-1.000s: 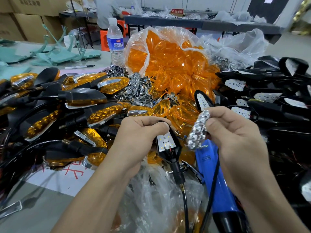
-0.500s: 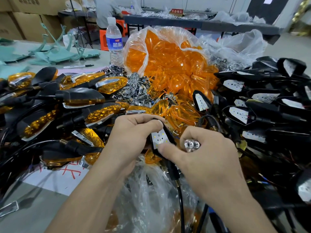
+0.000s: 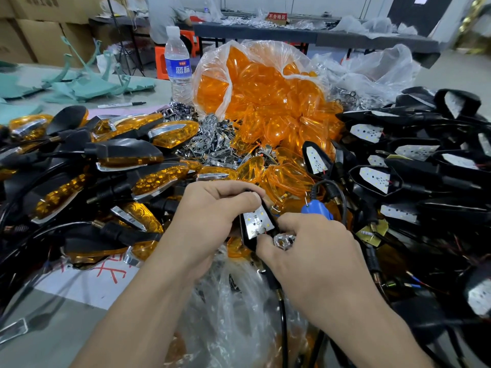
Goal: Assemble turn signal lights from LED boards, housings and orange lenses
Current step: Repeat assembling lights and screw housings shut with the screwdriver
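Black plastic housing with white LED board point(image 3: 256, 223), centre-near: left hand point(image 3: 212, 211) curled round its far end, covering it. Right hand point(image 3: 316, 251) pinches chrome studded reflector point(image 3: 284, 239) just beside the board, mostly hidden. Finished orange lights point(image 3: 119, 155) crowd left, open housings point(image 3: 398, 176) right; grey table surface point(image 3: 66, 328) shows near-left.

Orange lenses point(image 3: 265, 102) in clear bag; black housing point(image 3: 252, 235) w/ white LED board point(image 3: 257, 221); blue-label bottle point(image 3: 178, 67).

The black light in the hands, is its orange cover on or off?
Off. The black light in the left hand shows its bare white LED board, no orange cover over it. The right hand holds a chrome reflector.
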Motion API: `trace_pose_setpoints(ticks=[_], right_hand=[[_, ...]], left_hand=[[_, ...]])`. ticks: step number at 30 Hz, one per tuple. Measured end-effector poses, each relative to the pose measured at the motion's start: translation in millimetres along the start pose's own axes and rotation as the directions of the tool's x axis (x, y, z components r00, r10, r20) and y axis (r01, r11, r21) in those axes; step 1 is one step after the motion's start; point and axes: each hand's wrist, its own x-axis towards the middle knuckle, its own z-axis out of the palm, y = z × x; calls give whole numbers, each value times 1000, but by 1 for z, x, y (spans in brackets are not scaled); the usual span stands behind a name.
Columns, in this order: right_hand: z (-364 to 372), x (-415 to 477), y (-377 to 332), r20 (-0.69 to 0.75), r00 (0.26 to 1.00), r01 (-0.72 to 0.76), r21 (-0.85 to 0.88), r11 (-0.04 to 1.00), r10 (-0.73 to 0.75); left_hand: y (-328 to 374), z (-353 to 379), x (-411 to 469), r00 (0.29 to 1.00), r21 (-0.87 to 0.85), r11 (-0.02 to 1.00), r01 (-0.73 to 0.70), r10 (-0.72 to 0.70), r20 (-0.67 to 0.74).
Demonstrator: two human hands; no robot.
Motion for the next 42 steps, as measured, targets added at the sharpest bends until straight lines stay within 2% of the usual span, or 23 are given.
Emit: trace_pose_setpoints(ticks=[7,12,15,17,18,20,21,24,27,29,31,35,40,42], right_hand=[[-1,0,2,-38,999,19,19,1000,-18],[0,2,5,-39,999,23,30,999,-21],[-9,0,6,-28,999,23,205,979,-18],[-18,10,5,-6,999,-31,421,907,37],[-23,16,7,44,995,-95,546,832,84],[-30,15,13,173,983,-169,734,658,60],[-31,13,16,191,981,-171,775,609,32],[-28,9,10,216,976,-180,807,562,3],[-21,7,8,158,971,-59,887,457,-181],[-16,12,10,74,973,38,883,468,-219],[-12,13,12,-2,976,119,841,527,-217],[-7,11,12,-30,959,213,730,649,-280],[-5,10,13,-77,960,258,626,736,-270],[-4,10,15,-119,969,246,584,773,-219]], left_hand=[[-1,-4,0,998,-1,999,36,-36,50],[1,-4,-1,999,24,1000,6,-7,41],[1,-4,-1,1000,18,1000,-4,4,14],[2,-4,-1,1000,16,1000,8,-8,-5],[2,-4,-1,1000,22,1000,17,-17,-10],[1,-5,0,1000,37,999,31,-30,-8],[1,-5,0,999,43,998,34,-33,-4],[0,-5,0,999,46,998,39,-39,-1],[-1,-4,1,999,41,998,40,-40,-4],[-1,-4,1,999,36,998,42,-42,-3],[-1,-4,1,999,39,999,39,-39,0],[-2,-3,0,999,26,999,34,-34,14],[-2,-4,0,999,36,999,24,-25,31],[-2,-5,0,998,31,999,26,-28,51]])
